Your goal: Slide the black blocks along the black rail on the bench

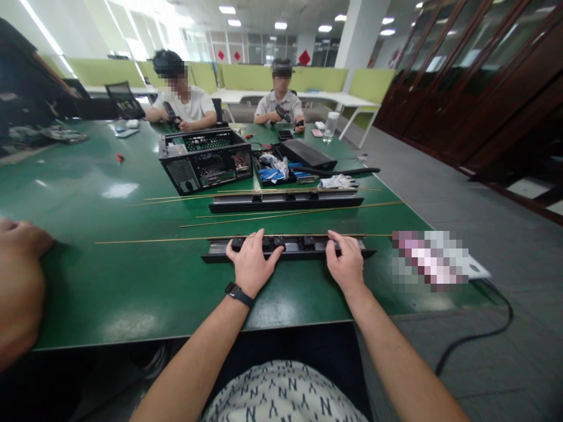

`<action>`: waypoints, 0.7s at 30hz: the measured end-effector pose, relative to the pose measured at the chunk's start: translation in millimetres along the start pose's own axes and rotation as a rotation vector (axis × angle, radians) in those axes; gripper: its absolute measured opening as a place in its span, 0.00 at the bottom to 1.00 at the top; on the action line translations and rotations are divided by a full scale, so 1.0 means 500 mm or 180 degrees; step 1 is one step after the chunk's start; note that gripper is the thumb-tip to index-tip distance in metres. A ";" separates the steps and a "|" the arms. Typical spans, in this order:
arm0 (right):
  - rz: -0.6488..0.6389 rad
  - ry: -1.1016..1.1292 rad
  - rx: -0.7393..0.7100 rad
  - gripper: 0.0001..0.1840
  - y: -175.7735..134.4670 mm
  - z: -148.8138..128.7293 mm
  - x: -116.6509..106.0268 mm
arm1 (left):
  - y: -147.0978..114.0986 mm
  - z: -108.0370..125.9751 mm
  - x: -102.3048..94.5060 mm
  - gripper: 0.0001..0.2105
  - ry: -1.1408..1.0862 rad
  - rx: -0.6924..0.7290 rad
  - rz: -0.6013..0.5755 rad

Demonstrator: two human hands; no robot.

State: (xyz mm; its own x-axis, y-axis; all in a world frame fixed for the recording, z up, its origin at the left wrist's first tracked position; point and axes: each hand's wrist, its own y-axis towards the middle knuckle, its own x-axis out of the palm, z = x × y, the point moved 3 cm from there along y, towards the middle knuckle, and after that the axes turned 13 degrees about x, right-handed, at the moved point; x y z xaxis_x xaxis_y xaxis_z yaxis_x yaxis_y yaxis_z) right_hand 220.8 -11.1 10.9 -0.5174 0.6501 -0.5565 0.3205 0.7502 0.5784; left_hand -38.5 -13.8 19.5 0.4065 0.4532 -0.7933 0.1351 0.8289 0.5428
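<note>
A long black rail (290,256) with a silver channel lies crosswise at the table's near side, with several black blocks (308,242) in it. A thin brass-coloured rod (145,241) runs along its far edge and sticks out past both ends. My left hand (254,262), a dark watch on its wrist, grips the left half of the rail across the blocks, fingertips at the rod. Near the right end, my right hand (346,261) has its fingers curled, with the index finger and thumb at the rod; the exact contact is partly hidden.
Beyond lie a second rail (285,203) and more loose rods (229,220). Farther back are an open black computer case (206,161), a tray with gloves (275,170) and a white glove (338,182). Another person's arm (20,275) rests at left; two people sit opposite holding tools.
</note>
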 end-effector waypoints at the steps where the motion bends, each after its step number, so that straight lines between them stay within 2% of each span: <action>1: 0.0007 -0.0001 0.0006 0.18 0.000 0.000 0.000 | 0.000 0.000 0.000 0.30 0.0001 -0.0005 -0.0010; 7: 0.0111 -0.0041 -0.0051 0.18 0.001 0.005 0.001 | 0.000 0.000 0.001 0.31 -0.0021 0.0020 -0.0006; 14: 0.0244 -0.0286 0.0213 0.19 0.003 0.026 0.002 | -0.001 -0.001 0.003 0.34 -0.0009 0.0060 0.0028; 21: 0.0472 -0.0324 0.0509 0.19 0.013 0.046 -0.008 | 0.000 0.002 0.001 0.31 -0.0027 0.0025 0.0015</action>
State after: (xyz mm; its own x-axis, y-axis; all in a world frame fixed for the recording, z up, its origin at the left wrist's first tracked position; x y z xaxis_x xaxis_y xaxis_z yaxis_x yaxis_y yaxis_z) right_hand 243.2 -5.9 3.3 -0.3751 0.7574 -0.5344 0.5128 0.6498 0.5610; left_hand -37.6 -13.8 19.4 0.4149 0.4542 -0.7884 0.1401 0.8242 0.5487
